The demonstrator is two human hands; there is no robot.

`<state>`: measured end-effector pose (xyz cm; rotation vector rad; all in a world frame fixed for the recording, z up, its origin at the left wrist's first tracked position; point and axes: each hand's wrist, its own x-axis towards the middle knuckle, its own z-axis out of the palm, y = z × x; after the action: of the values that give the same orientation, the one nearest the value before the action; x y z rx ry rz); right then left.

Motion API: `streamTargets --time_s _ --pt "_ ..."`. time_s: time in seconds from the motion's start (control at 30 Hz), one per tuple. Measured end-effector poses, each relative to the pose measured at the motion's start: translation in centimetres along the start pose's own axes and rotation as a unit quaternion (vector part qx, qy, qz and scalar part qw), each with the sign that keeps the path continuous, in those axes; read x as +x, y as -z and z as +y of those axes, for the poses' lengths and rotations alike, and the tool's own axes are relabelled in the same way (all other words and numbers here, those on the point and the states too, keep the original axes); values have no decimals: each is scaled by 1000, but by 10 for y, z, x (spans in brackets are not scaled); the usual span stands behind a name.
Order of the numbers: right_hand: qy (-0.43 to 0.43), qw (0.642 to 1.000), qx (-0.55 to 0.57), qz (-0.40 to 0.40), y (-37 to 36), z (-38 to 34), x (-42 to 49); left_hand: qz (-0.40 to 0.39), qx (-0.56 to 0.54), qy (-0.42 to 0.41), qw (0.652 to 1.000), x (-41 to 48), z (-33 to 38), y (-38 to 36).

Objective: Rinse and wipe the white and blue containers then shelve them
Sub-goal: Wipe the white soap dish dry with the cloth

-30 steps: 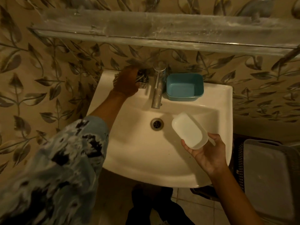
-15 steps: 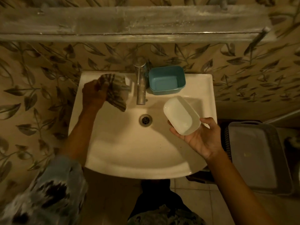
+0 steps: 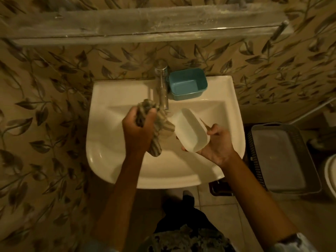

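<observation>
my view: head cam looking straight down over a bathroom sink, light is pretty dim and yellowish, so colours are a bit off

right hand: my right hand [image 3: 217, 144] is curled around the small white rectangular plastic container [image 3: 190, 130], thumb over its far long edge, fingers underneath. It's tipped on its side with the open mouth facing left, held over the right half of the basin

left hand: my left hand [image 3: 139, 127] is bunched tight around a striped grey-beige cloth rag [image 3: 160, 124]. Fist is closed on the top part and the loose end hangs below the hand, over the basin. One fold of the rag reaches right up to the white container's left rim; looks like it touches, can't swear to it

sink: white ceramic pedestal washbasin [image 3: 112, 160], both hands sit above the bowl

tap: chrome single-lever faucet [image 3: 162, 88] at the back centre, spout ends just behind the rag. Can't tell if water's running

blue one: the teal-blue rectangular plastic container [image 3: 187, 84] sits upright and open on the sink's back ledge, just right of the tap, nobody touching it

off to the right: grey plastic basket [image 3: 283, 157] on the floor beside the sink

furthest back: long grey wall shelf [image 3: 145, 24] above the sink, against leaf-pattern wallpaper [image 3: 45, 106]
</observation>
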<state>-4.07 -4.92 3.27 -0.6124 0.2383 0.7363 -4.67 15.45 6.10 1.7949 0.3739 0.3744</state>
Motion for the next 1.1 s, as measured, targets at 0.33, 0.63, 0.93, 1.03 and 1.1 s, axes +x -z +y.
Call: streamTargets --time_s 0.33,0.63,0.93,1.03,1.1 --pt "74 991 -22 105 -11 35 -9 -197 171 -83 962 -65 11 -50" --pt "43 989 -38 136 2 27 -30 -456 203 -224 837 -72 18 -39" --pt "73 982 32 172 -6 20 -31 -357 361 -394 766 -33 14 -55" --pt "78 976 4 202 -10 23 -30 -351 418 -359 757 -23 13 -59" --pt "97 972 -18 215 -12 22 -30 -337 429 -317 776 -28 10 -65"
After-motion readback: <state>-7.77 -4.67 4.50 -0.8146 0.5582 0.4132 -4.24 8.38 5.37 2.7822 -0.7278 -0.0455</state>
